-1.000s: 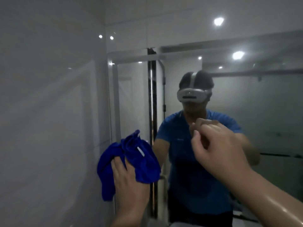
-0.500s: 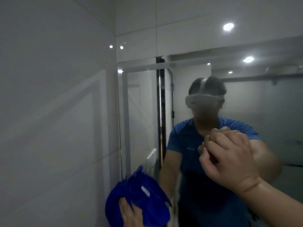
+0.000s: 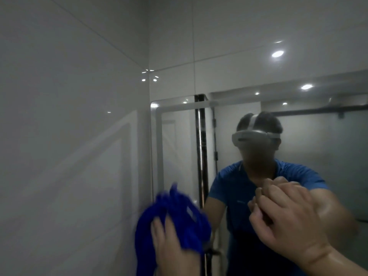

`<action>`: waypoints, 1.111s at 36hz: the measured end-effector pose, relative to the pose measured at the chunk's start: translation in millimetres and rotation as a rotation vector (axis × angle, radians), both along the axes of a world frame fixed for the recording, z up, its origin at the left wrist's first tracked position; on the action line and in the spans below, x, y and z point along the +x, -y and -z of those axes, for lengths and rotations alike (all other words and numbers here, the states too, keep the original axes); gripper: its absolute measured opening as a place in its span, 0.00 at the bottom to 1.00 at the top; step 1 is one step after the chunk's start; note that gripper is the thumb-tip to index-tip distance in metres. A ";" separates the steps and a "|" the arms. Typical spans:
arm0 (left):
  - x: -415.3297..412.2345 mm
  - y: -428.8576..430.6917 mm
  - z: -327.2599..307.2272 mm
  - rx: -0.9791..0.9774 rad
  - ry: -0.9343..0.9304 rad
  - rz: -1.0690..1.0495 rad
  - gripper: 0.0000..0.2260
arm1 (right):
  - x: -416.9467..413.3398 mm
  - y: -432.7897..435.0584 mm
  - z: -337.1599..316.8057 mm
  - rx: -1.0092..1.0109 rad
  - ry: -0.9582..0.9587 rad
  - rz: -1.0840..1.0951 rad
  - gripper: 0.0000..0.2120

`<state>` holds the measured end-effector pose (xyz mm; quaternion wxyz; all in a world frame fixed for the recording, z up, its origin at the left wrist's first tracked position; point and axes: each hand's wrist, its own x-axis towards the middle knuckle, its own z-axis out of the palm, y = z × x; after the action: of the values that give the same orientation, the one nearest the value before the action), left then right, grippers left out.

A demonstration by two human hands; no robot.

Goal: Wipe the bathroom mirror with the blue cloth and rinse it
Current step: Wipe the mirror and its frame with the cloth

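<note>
Reaching up from the bottom edge, the left hand (image 3: 173, 244) lies on the blue cloth (image 3: 189, 220) at the lower left corner of the mirror (image 3: 179, 148), beside the tiled wall (image 3: 69, 136). Two fingers point straight up on the cloth. The others are buried in its folds, so whether the hand clutches or only presses it cannot be told. Part of the cloth hangs down past the wrist, and its edges are blurred. The right hand (image 3: 288, 222) is raised further right with its fingers curled into a loose fist that holds nothing, its knuckles close to the glass where they meet their own reflection. Compared with half a second ago, the left hand and cloth have come up from the bottom of the view, while the right hand keeps its fist. In the mirror stands a person in a blue shirt (image 3: 235, 188).
</note>
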<state>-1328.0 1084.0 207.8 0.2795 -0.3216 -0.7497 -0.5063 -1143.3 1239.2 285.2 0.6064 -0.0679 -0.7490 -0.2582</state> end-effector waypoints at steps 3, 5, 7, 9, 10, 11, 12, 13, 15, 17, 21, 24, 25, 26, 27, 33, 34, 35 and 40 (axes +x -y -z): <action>-2.0 -7.7 -87.1 0.138 0.034 -0.061 0.36 | -1.0 -0.3 1.8 0.001 -0.005 0.009 0.07; -0.7 -7.2 -145.0 0.166 -0.015 -0.050 0.36 | -0.7 -1.5 2.8 -0.009 -0.002 0.013 0.10; -6.7 -4.5 -195.8 0.175 -0.054 -0.039 0.35 | -1.7 -1.3 3.3 -0.015 -0.005 0.008 0.11; -4.8 -3.9 -242.2 0.184 -0.014 -0.019 0.34 | -2.4 -1.7 3.4 -0.012 -0.007 0.011 0.11; -5.3 -6.9 -255.8 0.193 0.011 -0.031 0.34 | -2.7 -2.4 4.0 -0.009 -0.006 0.012 0.11; -6.8 -11.8 -264.0 0.195 0.016 -0.063 0.34 | -2.4 -3.1 4.1 -0.010 -0.005 0.013 0.11; -7.2 -14.6 -264.4 0.199 -0.004 -0.093 0.36 | -1.9 -4.2 4.0 -0.012 -0.002 0.017 0.11; -9.6 -17.4 -259.4 0.206 -0.031 -0.122 0.37 | -1.8 -5.4 4.6 -0.012 0.003 0.026 0.10; -17.8 -21.4 -243.5 0.195 -0.107 -0.144 0.39 | -1.7 -6.3 5.8 -0.012 0.013 0.036 0.10; -27.7 -19.2 -225.5 0.185 -0.180 -0.131 0.39 | -2.0 -6.6 5.0 -0.014 0.010 0.026 0.09; -32.0 -17.0 -180.2 0.138 -0.252 -0.176 0.40 | -2.6 -7.2 6.3 -0.019 0.006 0.028 0.09; -27.1 -15.4 -133.5 0.093 -0.233 -0.174 0.40 | -4.0 -7.7 7.0 -0.004 -0.005 0.037 0.09; -22.4 -13.9 -115.5 0.076 -0.216 -0.159 0.40 | -4.8 -8.0 6.7 0.002 -0.009 0.041 0.09; -15.9 -13.4 -92.8 0.040 -0.199 -0.138 0.41 | -5.6 -8.2 6.8 0.006 -0.010 0.045 0.10; -7.2 -13.4 -68.1 -0.020 -0.193 -0.110 0.43 | -6.6 -7.9 7.1 0.012 -0.011 0.048 0.10; 51.2 -34.2 80.0 -0.360 -0.408 0.080 0.56 | -3.2 -8.2 5.5 0.017 0.027 0.009 0.12; 55.4 -36.0 92.5 -0.330 -0.427 0.136 0.51 | -2.6 -8.4 5.4 0.010 0.035 -0.005 0.12; 57.1 -34.9 101.9 -0.280 -0.481 0.174 0.44 | -2.1 -8.6 4.9 0.001 0.044 -0.016 0.12; 36.5 -16.4 96.9 -0.413 -0.652 0.210 0.40 | -0.5 -7.7 3.9 -0.002 0.040 -0.024 0.14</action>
<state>-1291.5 1100.4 110.9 0.3789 -0.5897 -0.6708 -0.2423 -1143.8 1246.8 281.3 0.5942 -0.0545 -0.7620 -0.2515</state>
